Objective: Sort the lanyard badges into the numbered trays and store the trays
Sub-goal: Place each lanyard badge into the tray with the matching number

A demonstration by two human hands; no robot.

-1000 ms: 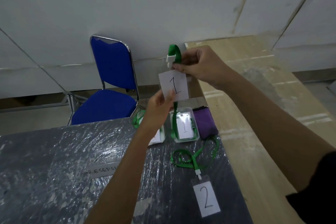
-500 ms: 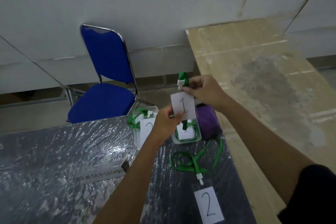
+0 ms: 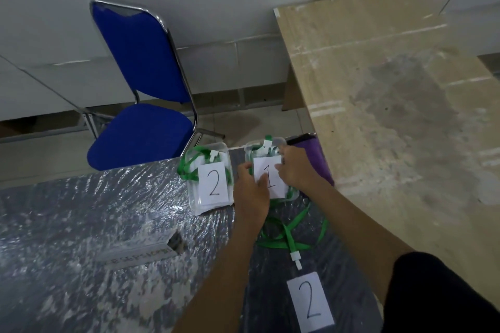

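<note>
My table [image 3: 81,224] is dark and wrapped in crinkled clear plastic, with a name plate [image 3: 140,253] lying flat near its middle. Beyond its far edge stand a blue chair [image 3: 140,116] and a white wall; a bare wooden tabletop [image 3: 392,116] butts against the right edge.

A second ago I held the "1" badge [image 3: 269,178] up in the air in front of the wall, my right hand pinching its top by the clip. Now it has come down and lies on the "1" tray [image 3: 281,140] at the far right corner. My left hand [image 3: 250,192] presses the badge's left side with fingers laid across the paper; my right hand [image 3: 293,170] curls over its right edge. The view has also tipped down toward the table.

I count two clear trays side by side at the far edge: the "2" tray [image 3: 224,149] on the left, filled with green lanyards and a "2" card on top, and the "1" tray just beside it. One loose "2" badge [image 3: 309,301] lies near the front right corner, its green lanyard [image 3: 286,235] coiled between it and the trays. One purple cloth [image 3: 318,159] sits just right of the "1" tray.
</note>
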